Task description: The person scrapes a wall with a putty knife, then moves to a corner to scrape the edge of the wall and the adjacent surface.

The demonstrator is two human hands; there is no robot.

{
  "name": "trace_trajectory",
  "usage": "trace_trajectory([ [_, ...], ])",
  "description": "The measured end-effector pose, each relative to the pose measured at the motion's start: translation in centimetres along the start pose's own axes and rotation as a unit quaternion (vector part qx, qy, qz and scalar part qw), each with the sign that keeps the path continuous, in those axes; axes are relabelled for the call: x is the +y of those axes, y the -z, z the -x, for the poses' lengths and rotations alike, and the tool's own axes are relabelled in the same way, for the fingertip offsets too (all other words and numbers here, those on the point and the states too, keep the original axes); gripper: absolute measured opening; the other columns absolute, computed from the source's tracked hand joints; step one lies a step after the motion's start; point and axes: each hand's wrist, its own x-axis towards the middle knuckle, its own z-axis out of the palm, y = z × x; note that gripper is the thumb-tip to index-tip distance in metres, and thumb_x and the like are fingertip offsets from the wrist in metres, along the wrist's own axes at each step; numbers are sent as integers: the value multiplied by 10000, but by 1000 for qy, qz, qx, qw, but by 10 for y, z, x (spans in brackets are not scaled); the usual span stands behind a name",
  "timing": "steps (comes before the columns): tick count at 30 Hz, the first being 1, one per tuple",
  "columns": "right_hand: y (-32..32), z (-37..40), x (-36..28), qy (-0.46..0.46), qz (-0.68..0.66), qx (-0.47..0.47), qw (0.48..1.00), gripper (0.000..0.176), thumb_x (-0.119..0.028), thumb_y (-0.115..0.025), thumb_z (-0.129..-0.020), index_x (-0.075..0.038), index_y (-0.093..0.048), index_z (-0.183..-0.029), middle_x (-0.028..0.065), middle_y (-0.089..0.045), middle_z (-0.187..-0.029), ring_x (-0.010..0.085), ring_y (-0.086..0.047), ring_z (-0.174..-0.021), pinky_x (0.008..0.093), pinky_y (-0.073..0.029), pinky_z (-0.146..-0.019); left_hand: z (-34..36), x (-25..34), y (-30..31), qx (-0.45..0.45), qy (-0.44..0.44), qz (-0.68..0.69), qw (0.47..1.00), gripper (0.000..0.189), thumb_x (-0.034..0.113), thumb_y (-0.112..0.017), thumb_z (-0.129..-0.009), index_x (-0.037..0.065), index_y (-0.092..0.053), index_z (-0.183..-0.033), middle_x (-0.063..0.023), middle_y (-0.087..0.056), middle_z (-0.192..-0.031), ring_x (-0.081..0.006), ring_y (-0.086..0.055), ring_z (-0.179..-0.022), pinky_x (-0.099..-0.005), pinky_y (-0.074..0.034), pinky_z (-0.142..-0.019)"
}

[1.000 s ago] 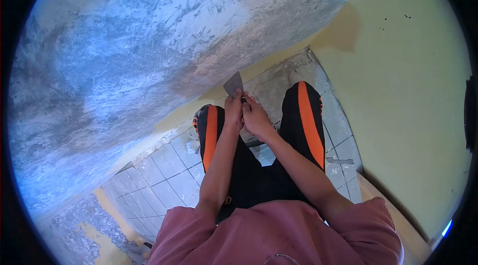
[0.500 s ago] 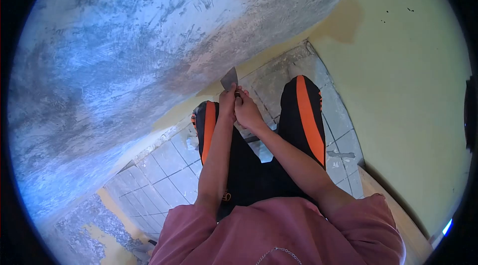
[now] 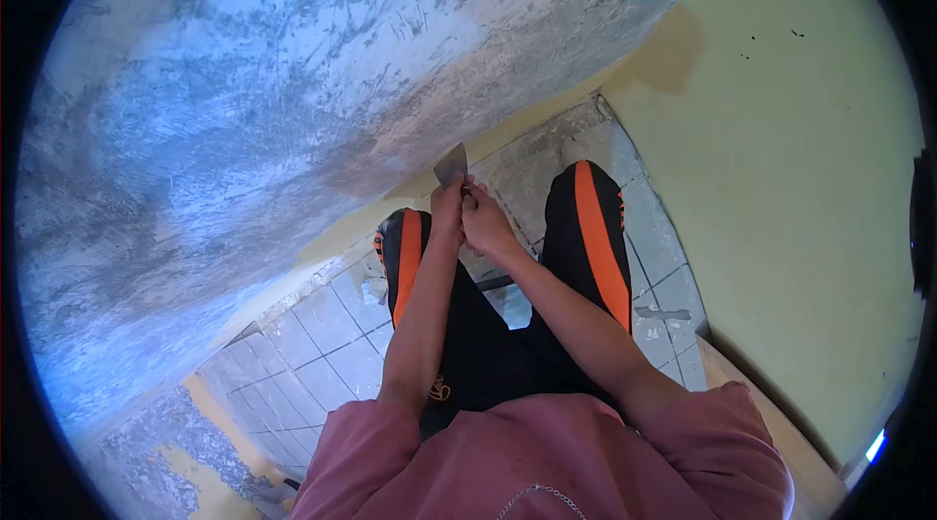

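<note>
Wall (image 3: 273,110), grey and scratched all over, is seen from 9 to 12 o'clock. A yellow wall (image 3: 800,178) fills 3 o'clock. Tiled floor (image 3: 322,334) lies at 7 o'clock. Black trousers (image 3: 595,227) with orange stripes are bent, likely so the wall's low edge can be reached. One scraper (image 3: 451,166) is gripped near the middle by the left hand (image 3: 448,212) and right hand (image 3: 485,222), pressed together (likely for a harder push). Its blade is pointed to 12 o'clock, against the grey wall. No writing can be read.
</note>
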Motion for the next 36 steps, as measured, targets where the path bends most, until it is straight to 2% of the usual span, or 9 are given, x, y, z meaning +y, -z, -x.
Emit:
trace_trajectory([
  [3, 2, 1, -1, -34, -15, -9, 999, 455, -254, -313, -837, -40, -379, -1233, 250, -374, -1233, 343, -382, -1140, 364, -323, -940, -1, -3, 1, 9, -16, -49, 999, 254, 218, -526, -833, -30, -514, -783, -124, -551, -727, -212, -560, -644, -290, -472, -581],
  [5, 9, 7, -4, -17, -51, -22, 998, 363, -220, -307, -863, -94, -423, -1182, 34, -429, -539, 120, -400, -367, 266, -299, -312, 6, -8, 4, 5, -19, -34, 999, 256, 221, -526, -833, -32, -516, -791, -126, -557, -731, -212, -559, -643, -291, -472, -583],
  [15, 13, 13, -24, -136, -64, -46, 987, 414, -258, -308, -845, -26, -448, -1158, 228, -547, -989, 353, -550, -892, 395, -436, -760, -16, -22, 13, 17, -54, -31, 998, 282, 224, -471, -856, -51, -511, -808, -129, -562, -712, -192, -558, -595, -310, -470, -528],
  [18, 6, 17, -3, 22, 10, 22, 999, 352, -213, -310, -863, -100, -429, -1175, 19, -418, -525, 110, -369, -339, 256, -266, -295, 22, -5, -2, -19, -39, -16, 999, 274, 231, -526, -837, -43, -525, -839, -133, -554, -711, -214, -562, -640, -300, -474, -571],
  [23, -7, 15, -5, -7, -2, 21, 1000, 452, -269, -308, -837, -56, -391, -1227, 219, -418, -1209, 355, -429, -1089, 369, -341, -922, 9, -2, 6, 1, -8, -52, 999, 284, 223, -471, -862, -56, -491, -811, -132, -542, -695, -212, -557, -593, -311, -478, -540],
  [27, -8, -1, 12, -12, -16, 0, 1000, 459, -275, -312, -835, -52, -387, -1229, 221, -408, -1218, 355, -421, -1096, 367, -338, -925, 23, 6, -7, 3, -26, -42, 999, 255, 194, -477, -855, -58, -498, -813, -140, -545, -702, -217, -563, -607, -311, -481, -536],
  [29, -30, -36, 67, 301, 116, 245, 914, 351, -217, -299, -867, -52, -474, -1122, 64, -464, -565, 132, -411, -356, 276, -293, -303, 4, 4, -5, 3, -29, -61, 998, 258, 195, -479, -853, -59, -501, -812, -138, -546, -704, -218, -564, -611, -310, -481, -534],
  [32, 6, -7, -10, -117, -93, -12, 989, 370, -227, -309, -868, -50, -458, -1157, 106, -528, -626, 163, -469, -384, 294, -349, -337, -24, -19, 11, 9, -21, -73, 997, 267, 204, -486, -848, -58, -508, -803, -135, -546, -704, -220, -567, -618, -308, -482, -538],
  [36, 0, -7, 14, 8, 39, 24, 999, 383, -230, -313, -866, -53, -434, -1184, 120, -542, -647, 173, -488, -399, 300, -362, -348, 10, -4, -4, -8, -26, -29, 999, 279, 218, -502, -840, -57, -519, -798, -132, -548, -702, -221, -571, -627, -309, -484, -548],
])
